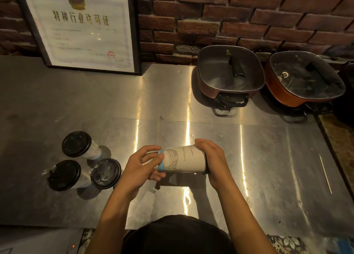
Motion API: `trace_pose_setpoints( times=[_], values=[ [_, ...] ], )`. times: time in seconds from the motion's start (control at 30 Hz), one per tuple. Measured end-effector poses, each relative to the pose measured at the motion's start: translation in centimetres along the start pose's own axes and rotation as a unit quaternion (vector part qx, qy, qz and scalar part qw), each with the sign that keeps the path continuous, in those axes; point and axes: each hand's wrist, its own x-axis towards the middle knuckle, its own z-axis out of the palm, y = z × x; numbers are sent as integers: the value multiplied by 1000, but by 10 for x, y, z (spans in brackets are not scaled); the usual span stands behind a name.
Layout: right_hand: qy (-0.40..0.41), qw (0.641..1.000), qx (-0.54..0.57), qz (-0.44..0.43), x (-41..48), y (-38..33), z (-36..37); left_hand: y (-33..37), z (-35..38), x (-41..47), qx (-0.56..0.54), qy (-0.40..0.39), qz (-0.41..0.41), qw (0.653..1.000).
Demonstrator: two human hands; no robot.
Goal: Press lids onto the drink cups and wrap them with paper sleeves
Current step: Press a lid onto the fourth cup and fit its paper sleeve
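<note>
I hold a drink cup sideways above the steel counter. A white paper sleeve with a line drawing and a blue edge covers it. My left hand grips the cup's narrow bottom end at the blue edge. My right hand wraps over the wide end, where a dark lid rim just shows. Three lidded cups stand at the left: one at the back, one at the front left, one at the front right, all with black lids.
Two square electric pots with glass lids stand at the back right against the brick wall. A framed certificate leans at the back left. A thin stick lies near the counter's right edge.
</note>
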Motion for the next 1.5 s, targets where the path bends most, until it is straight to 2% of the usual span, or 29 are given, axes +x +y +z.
trace_pose_setpoints(
  times=[0.3,0.43,0.57,0.7,0.83,0.97,1.1,1.23,1.37,1.5],
  values=[
    [-1,1000,0,-5,-3,1,0,-2,0,-1,-6,5,-9,1000],
    [-3,1000,6,-10,-2,0,0,-4,-3,0,-3,-7,25,1000],
    [-1,1000,-3,-5,-1,0,-1,-2,-1,-1,-11,-7,0,1000],
    [1,1000,1,-4,-1,1,0,-8,-8,1,-12,-23,44,999],
    [-6,1000,4,5,-2,1,1,-5,-3,0,-2,-7,7,1000],
    [-4,1000,3,-1,0,3,0,-8,-6,2,-8,-21,23,1000],
    [-10,1000,8,1,2,3,-2,-3,-4,-1,-14,-14,-17,1000],
    [-6,1000,2,-10,4,5,-2,-7,-8,-2,-14,-20,24,999],
    [-7,1000,11,-6,4,6,-2,-2,-4,-2,-12,-2,9,1000],
    [-3,1000,7,-8,6,10,-6,-3,-4,-4,3,-15,37,999]
  ],
)
